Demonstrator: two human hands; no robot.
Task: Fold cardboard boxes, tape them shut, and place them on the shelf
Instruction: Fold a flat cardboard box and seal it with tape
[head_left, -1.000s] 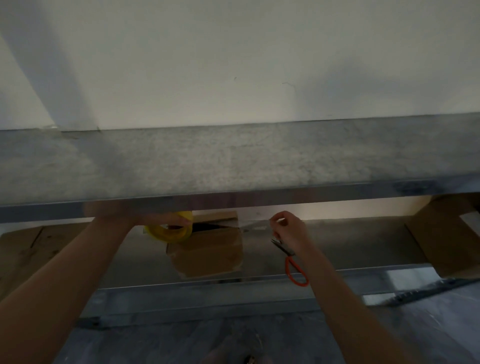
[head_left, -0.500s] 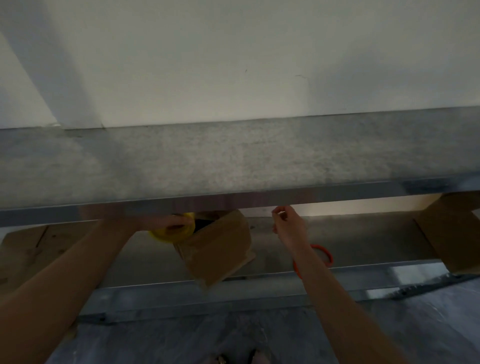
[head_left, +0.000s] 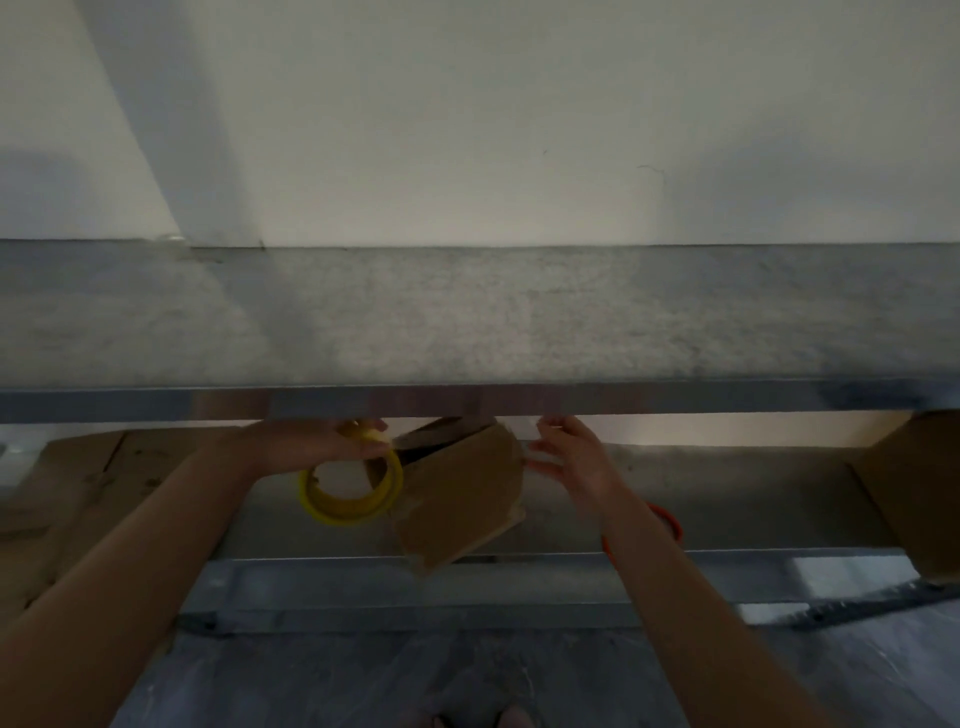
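Plain off-white wall (head_left: 467, 130) across the top, with the grey speckled top board of a metal shelf (head_left: 519, 322) right under it, filling the middle. Down on the lower shelf level (head_left: 737, 499), all pretty dim and a bit blurry: small brown cardboard box (head_left: 462, 504), tilted, one corner poking out past the front edge of that level. Left hand (head_left: 317, 444) reaching in under the top board, fingers curled round a yellow plastic roll of tape (head_left: 340, 512), roll hanging just left of the box and overlapping its left side. Right hand (head_left: 571, 460) on the other side, open, fingers spread and relaxed, gripping nothing, fingertips (head_left: 537, 465) just beside the box's right edge. Can't tell whether actually touching. Orange loop (head_left: 672, 522) of something peeking out from behind the right wrist, too hidden to say more. Flattened brown cardboard sheets (head_left: 67, 483) off to the left on the same level, bigger brown cardboard box (head_left: 914, 493) at the far right. Grey streaky floor (head_left: 363, 675) below all that.
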